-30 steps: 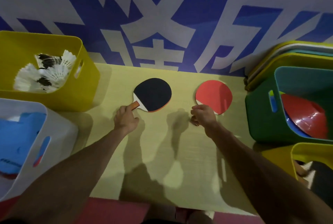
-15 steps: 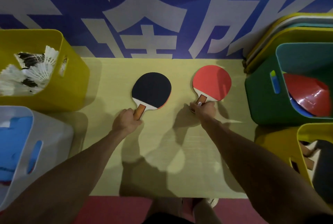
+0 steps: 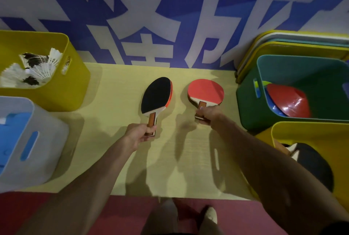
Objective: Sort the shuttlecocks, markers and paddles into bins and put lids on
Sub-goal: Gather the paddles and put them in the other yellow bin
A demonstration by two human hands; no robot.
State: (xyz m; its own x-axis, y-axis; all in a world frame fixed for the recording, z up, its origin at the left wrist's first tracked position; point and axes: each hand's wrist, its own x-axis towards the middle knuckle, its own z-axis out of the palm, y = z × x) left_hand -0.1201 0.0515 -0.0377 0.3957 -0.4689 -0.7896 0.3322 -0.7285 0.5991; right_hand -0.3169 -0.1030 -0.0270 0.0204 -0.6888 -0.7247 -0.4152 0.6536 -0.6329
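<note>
Pale desk (image 3: 117,159), centre of frame, flanked by bins. Upper left: yellow bin (image 3: 75,87) holding shuttlecocks (image 3: 32,70). Lower left: white bin (image 3: 47,140). Right: green bin (image 3: 249,106) holding markers (image 3: 289,102), with stacked lids (image 3: 283,40) behind it. Lower right: second yellow bin (image 3: 302,132). Centre: black paddle (image 3: 156,95) and red paddle (image 3: 205,90), side by side and apart over the desk, blades toward the top of the frame. Left hand (image 3: 138,136): fingers wrapped round the black paddle's handle. Right hand (image 3: 209,115): fingers gripping the red paddle's handle.
</note>
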